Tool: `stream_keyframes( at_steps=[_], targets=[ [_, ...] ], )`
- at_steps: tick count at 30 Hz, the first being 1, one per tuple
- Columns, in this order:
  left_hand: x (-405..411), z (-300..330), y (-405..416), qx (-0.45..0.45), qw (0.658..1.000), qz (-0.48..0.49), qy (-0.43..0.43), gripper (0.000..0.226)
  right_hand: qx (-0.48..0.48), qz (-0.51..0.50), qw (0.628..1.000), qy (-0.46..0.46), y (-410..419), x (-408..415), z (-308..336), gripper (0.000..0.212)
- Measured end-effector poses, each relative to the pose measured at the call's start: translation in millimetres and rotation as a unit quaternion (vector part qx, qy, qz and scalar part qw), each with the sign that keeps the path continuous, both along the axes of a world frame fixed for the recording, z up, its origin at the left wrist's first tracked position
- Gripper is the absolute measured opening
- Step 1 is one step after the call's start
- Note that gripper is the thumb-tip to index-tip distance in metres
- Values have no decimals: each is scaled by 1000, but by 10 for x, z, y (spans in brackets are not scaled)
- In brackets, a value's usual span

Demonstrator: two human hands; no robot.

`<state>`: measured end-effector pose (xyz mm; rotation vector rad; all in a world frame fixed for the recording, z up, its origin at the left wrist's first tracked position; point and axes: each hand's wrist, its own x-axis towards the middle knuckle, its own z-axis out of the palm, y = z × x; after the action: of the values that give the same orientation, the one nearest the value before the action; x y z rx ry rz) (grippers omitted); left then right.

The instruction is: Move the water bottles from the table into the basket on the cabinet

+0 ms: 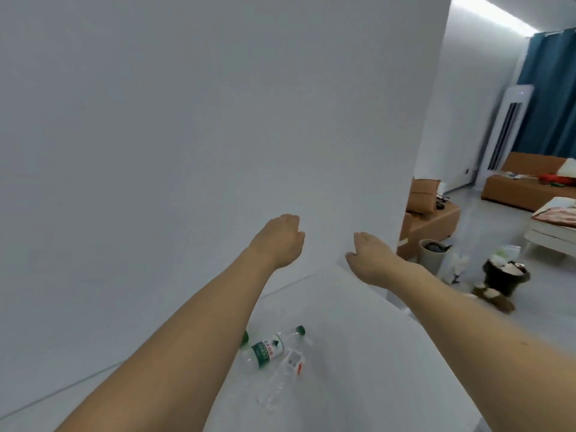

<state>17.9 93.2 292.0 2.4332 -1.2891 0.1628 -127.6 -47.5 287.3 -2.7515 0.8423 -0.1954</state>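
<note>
Three clear plastic water bottles lie on the white table [358, 353]. One with a green label and green cap [269, 349] lies on its side. A second with a red and white label [285, 372] lies across its lower end. Only the green cap of a third [245, 337] shows beside my left forearm. My left hand [279, 240] and my right hand [369, 255] are stretched out over the far part of the table, both empty, fingers curled downward and loosely apart. No basket or cabinet is in view.
A white wall [187, 135] stands right behind the table. To the right the room opens: a grey bin [431, 255], a dark pot with stuff [503, 275] on the floor, brown sofas [433, 219] and a bed [551, 226].
</note>
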Motion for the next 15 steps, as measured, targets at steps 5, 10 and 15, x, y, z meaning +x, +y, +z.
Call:
stream_keyframes(
  at_steps=[5,10,15],
  targets=[
    [437,-74,776,8,990,135,28,44,31,125,992,-2,465,761,-120,37],
    [648,-433,947,46,979,188,66,46,94,140,985,20,442,1131,-514,38],
    [914,-1071,507,103,975,158,117,49,219,34,974,46,-25,1260,-1280,18]
  ],
)
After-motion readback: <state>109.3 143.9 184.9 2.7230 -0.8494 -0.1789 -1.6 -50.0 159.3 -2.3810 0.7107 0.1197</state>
